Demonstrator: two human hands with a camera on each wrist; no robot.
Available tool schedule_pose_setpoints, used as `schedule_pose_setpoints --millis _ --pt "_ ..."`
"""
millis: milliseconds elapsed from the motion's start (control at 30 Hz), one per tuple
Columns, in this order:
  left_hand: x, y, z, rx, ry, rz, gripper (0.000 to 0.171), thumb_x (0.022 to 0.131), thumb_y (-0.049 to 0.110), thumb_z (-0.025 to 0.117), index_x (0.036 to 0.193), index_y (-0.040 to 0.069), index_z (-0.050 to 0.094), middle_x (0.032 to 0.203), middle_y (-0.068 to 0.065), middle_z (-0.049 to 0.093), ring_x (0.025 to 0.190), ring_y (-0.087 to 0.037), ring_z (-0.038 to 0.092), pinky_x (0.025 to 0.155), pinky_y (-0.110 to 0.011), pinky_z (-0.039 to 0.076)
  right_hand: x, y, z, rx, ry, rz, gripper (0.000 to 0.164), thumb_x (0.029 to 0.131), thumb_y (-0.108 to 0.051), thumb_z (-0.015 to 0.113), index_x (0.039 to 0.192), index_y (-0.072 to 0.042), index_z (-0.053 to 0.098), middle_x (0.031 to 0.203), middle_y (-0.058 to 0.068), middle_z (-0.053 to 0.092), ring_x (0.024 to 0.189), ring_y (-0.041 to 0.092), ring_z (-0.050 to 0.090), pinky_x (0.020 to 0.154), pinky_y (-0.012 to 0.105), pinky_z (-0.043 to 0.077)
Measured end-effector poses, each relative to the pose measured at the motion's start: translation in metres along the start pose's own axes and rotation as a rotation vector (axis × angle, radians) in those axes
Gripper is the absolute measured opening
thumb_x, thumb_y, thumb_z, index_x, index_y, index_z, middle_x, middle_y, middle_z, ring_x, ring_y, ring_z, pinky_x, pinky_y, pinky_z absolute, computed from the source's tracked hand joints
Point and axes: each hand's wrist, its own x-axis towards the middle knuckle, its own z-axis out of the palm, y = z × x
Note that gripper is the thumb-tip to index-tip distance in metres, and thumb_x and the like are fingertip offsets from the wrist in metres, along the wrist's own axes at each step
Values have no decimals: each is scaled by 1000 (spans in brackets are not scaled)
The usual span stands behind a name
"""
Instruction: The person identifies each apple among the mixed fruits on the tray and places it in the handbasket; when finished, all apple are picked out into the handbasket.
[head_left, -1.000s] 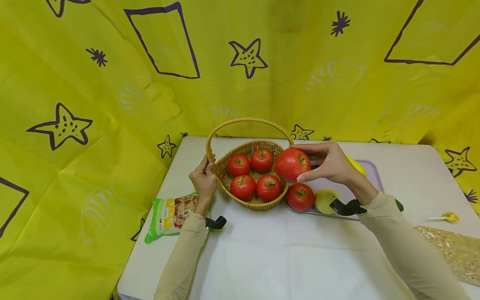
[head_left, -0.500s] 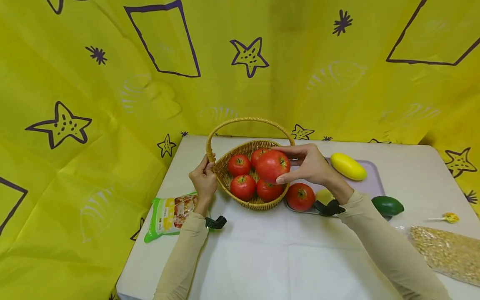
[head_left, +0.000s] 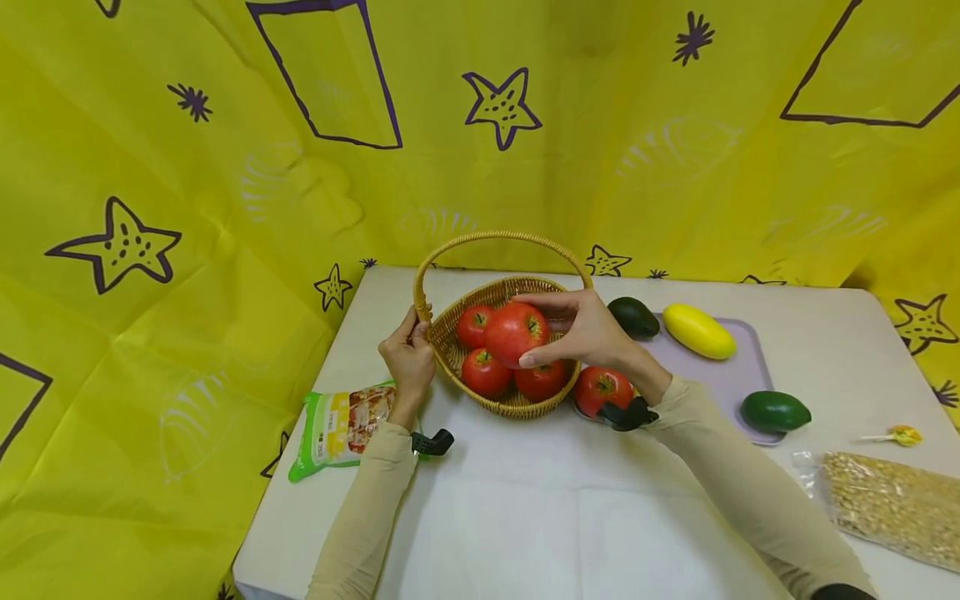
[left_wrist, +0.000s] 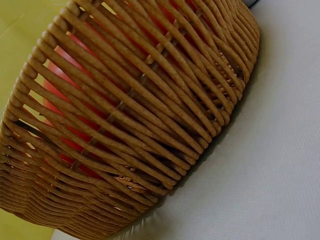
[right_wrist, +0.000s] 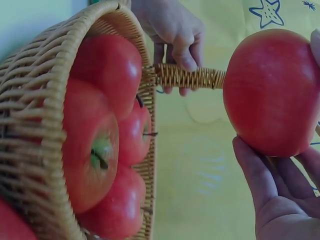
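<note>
My left hand [head_left: 408, 358] grips the foot of the handle [head_left: 502, 236] on a wicker basket [head_left: 444, 360], at its left end. Several red apples [head_left: 487, 372] sit inside. Above them my right hand [head_left: 588, 333] holds another red apple [head_left: 516, 333] between thumb and fingers, hiding part of the basket's contents in the head view. From the right wrist, the held apple [right_wrist: 272, 92] shows apart from the basket apples [right_wrist: 90, 145], stems facing up out of the rim. The left wrist view shows only the woven side [left_wrist: 135, 110], with red fruit behind the gaps.
Right of the basket, a lilac tray [head_left: 738, 367] bears a red apple [head_left: 602, 387], a yellow mango-like fruit [head_left: 699, 332] and green fruits [head_left: 776, 412]. Farther right are a lollipop [head_left: 903, 435] and a clear bag of flakes [head_left: 892, 508]. A green food packet [head_left: 337, 429] lies left.
My right hand has carried the apple leftward, from the basket's right rim to over its middle. The tray's fruits have come into fuller view. My left hand keeps its grip on the handle.
</note>
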Motion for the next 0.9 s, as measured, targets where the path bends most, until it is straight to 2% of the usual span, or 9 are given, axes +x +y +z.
schedule_pose_setpoints --millis 200,333,500,667,900 --pt "1 0 0 -12 0 -9 33 92 -25 55 121 -20 70 107 -38 73 99 -55 74 89 -10 56 14 1 9 18 -24 58 82 72 -16 100 146 -16 67 143 7 69 119 28 73 97 42 64" --pt "0 -1 -1 -1 -2 0 33 92 -25 56 121 -19 70 106 -36 75 98 -53 75 89 -9 55 25 3 15 -62 -10 43 79 69 -22 102 141 -24 71 138 2 73 119 24 72 98 43 63" --pt "0 -2 -1 -3 -5 5 33 92 -24 57 122 -19 70 107 -35 75 100 -53 75 90 -9 54 37 5 22 -179 4 27 79 64 -28 104 138 -22 74 132 1 76 115 23 73 96 44 62" --pt "0 -3 -2 -5 -6 -1 33 93 -24 57 123 -19 70 106 -36 74 101 -52 75 90 -8 55 48 7 28 -176 -21 50 80 63 -26 104 137 -21 74 132 2 76 109 27 72 92 41 62" --pt "0 -4 -3 -13 -13 -4 33 93 -24 57 123 -18 71 105 -36 75 99 -52 75 88 -10 56 60 18 30 -211 -45 40 78 67 -24 102 139 -18 73 132 3 75 107 23 71 93 39 61"
